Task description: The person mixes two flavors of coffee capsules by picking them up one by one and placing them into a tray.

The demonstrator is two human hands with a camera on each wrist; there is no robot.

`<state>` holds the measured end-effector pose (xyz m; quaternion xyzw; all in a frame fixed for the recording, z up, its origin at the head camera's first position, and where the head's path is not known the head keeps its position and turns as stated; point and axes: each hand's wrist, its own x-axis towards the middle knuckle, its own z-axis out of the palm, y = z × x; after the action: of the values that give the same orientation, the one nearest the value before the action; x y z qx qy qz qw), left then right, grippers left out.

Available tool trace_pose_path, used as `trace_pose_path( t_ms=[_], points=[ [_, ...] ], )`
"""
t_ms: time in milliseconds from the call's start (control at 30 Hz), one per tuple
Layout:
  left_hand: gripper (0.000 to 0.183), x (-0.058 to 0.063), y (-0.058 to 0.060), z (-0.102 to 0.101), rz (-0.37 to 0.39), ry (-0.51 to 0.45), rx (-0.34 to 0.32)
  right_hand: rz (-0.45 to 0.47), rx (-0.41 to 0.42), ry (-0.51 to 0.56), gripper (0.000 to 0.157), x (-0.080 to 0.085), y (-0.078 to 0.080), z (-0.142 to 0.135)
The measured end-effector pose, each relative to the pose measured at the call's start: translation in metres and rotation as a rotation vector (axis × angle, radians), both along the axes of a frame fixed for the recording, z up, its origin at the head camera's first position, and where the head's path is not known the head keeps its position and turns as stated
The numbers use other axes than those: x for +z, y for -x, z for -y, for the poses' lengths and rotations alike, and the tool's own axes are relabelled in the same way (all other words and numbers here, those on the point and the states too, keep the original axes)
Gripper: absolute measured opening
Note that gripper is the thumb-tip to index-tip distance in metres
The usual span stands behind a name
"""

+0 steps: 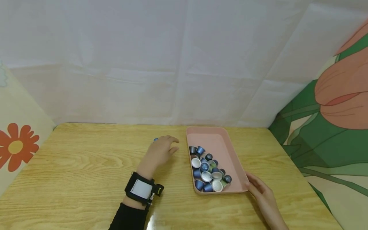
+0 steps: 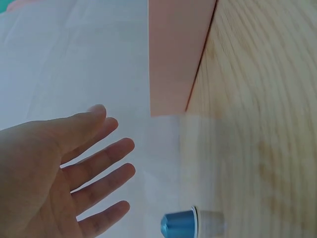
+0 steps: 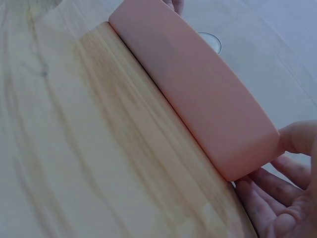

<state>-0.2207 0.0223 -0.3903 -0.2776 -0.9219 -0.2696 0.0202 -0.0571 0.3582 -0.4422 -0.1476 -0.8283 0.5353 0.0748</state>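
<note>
A shallow pink tray (image 1: 211, 137) lies on the table with several coffee capsules (image 1: 206, 176) in its near left part, mostly blue, black and green, some showing silvery lids. At its near right corner my right hand (image 1: 263, 191) grips it; in the right wrist view the thumb is at the rim and the fingers lie against the outer wall. My left hand (image 1: 161, 151) is over the table left of the tray, fingers spread and holding nothing. Just beyond it a blue coffee capsule (image 2: 179, 224) stands on the table, largely hidden behind the hand in the head view.
The wooden table (image 1: 86, 159) ends at a white cloth backdrop (image 1: 129, 64). Flower-printed panels stand at the left and right sides. A black wrist strap (image 1: 141, 188) with a camera sits on my left wrist.
</note>
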Motion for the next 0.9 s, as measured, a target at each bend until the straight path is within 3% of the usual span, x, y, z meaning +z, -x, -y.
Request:
trace_pose_path(
  t_ms=[200,467,600,900],
  points=[
    [0.030,-0.007,0.010,0.012,0.012,-0.012,0.045,-0.009,-0.002,-0.004,0.056,0.000,0.000,0.000],
    [0.027,-0.021,0.013,0.024,-0.135,0.005,0.127,-0.030,0.003,-0.009,0.053,-0.001,0.000,0.000],
    [0.027,-0.023,0.014,0.026,-0.170,0.017,0.168,-0.041,0.008,-0.010,0.054,-0.001,-0.001,0.001],
    [0.038,-0.027,0.013,0.030,-0.083,0.074,0.216,-0.028,0.002,0.004,0.054,-0.002,-0.001,0.000]
  ],
)
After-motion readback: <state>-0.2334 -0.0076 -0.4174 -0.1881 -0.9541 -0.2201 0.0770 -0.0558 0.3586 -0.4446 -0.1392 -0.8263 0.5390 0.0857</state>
